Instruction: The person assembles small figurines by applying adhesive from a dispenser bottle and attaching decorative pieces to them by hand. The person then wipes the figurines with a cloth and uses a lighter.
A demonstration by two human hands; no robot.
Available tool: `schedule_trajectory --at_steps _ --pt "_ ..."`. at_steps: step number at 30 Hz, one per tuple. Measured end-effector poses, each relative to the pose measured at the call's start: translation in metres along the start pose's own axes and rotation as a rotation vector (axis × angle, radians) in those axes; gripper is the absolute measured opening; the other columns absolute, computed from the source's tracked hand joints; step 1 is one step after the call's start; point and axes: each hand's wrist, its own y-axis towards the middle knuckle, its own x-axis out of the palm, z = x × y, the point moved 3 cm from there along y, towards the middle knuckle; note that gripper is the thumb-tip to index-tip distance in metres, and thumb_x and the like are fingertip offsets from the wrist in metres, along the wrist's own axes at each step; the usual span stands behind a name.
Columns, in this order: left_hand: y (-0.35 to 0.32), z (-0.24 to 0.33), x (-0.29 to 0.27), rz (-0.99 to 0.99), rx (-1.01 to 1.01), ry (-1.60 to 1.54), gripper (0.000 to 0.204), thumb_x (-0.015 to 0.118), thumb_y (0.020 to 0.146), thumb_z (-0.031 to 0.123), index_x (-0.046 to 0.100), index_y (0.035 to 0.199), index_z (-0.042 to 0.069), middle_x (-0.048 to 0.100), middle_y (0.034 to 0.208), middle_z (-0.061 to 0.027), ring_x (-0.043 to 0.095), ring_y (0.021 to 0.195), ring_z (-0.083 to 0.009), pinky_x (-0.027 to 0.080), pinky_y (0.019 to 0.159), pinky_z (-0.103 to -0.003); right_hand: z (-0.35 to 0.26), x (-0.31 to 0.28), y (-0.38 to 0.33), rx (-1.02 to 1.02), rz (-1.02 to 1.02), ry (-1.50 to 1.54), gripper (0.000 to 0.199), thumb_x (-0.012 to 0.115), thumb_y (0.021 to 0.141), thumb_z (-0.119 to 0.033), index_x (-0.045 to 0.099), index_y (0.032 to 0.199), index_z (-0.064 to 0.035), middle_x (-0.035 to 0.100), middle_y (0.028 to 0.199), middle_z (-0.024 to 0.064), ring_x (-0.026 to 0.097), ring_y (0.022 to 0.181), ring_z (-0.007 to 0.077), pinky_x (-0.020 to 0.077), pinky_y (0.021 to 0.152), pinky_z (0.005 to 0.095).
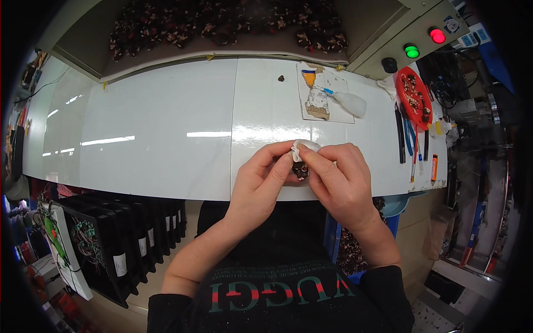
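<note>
Both hands meet over the near edge of the white table. My left hand (258,180) is closed, its fingers round a small dark brown piece with pale and reddish bits (300,171). Pinched in my right hand (343,180) is a crumpled white cloth or tissue (306,145), pressed against the top of that piece. The left thumb and fingertips also touch the cloth. Fingers hide much of the piece, and I cannot make out its exact kind.
Beyond my hands, a plastic squeeze bottle (351,104) lies on a stained board (345,83). A small dark piece (281,78) sits nearby. Rightward are a red tray (401,91), pliers (409,137) and an orange lighter (434,167). A shelf (222,51) heaped with dark pieces overhangs the table's back.
</note>
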Motion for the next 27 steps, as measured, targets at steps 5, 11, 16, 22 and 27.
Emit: schedule_trajectory --at_steps 5,11,16,22,27 --pt "0.000 -0.001 -0.001 0.001 0.027 0.030 0.029 0.046 0.099 0.014 0.051 0.123 -0.002 0.058 0.112 -0.0075 0.057 0.097 -0.0110 0.051 0.081 -0.024 -0.002 -0.006 0.002 -0.100 -0.059 -0.099 0.040 0.066 0.069 -0.002 0.064 0.108 -0.0018 0.055 0.082 0.0032 0.053 0.071 0.0185 0.0425 0.062 0.0303" --pt "0.002 0.000 -0.002 -0.035 0.037 0.083 0.030 0.043 0.100 0.015 0.050 0.123 -0.001 0.057 0.117 -0.0101 0.058 0.104 -0.0159 0.052 0.088 -0.030 -0.008 -0.015 0.001 -0.160 -0.144 -0.098 0.035 0.064 0.071 -0.006 0.064 0.106 -0.0011 0.055 0.083 0.0048 0.054 0.072 0.0189 0.0444 0.063 0.0310" --pt "0.000 0.003 -0.005 -0.032 -0.009 0.090 0.029 0.043 0.100 0.016 0.051 0.123 0.000 0.058 0.119 -0.0109 0.058 0.108 -0.0167 0.050 0.087 -0.029 0.002 -0.033 -0.010 0.056 -0.108 -0.014 0.032 0.067 0.067 0.002 0.066 0.099 -0.0022 0.055 0.083 0.0072 0.055 0.072 0.0216 0.0464 0.066 0.0319" --pt "0.000 0.008 -0.004 -0.117 -0.060 0.128 0.033 0.043 0.100 0.017 0.048 0.129 0.001 0.058 0.121 -0.0108 0.058 0.111 -0.0174 0.047 0.092 -0.027 0.042 -0.044 -0.029 0.281 -0.096 -0.180 0.024 0.068 0.075 0.004 0.066 0.098 -0.0009 0.054 0.085 0.0095 0.054 0.071 0.0227 0.0463 0.066 0.0293" --pt "-0.003 0.006 0.004 -0.119 -0.042 0.054 0.038 0.051 0.096 0.011 0.045 0.133 0.001 0.057 0.117 -0.0074 0.054 0.107 -0.0111 0.045 0.091 -0.026 0.031 -0.038 -0.018 0.347 0.041 0.093 0.018 0.067 0.078 0.002 0.065 0.095 -0.0009 0.055 0.086 0.0097 0.057 0.076 0.0224 0.0474 0.069 0.0293"
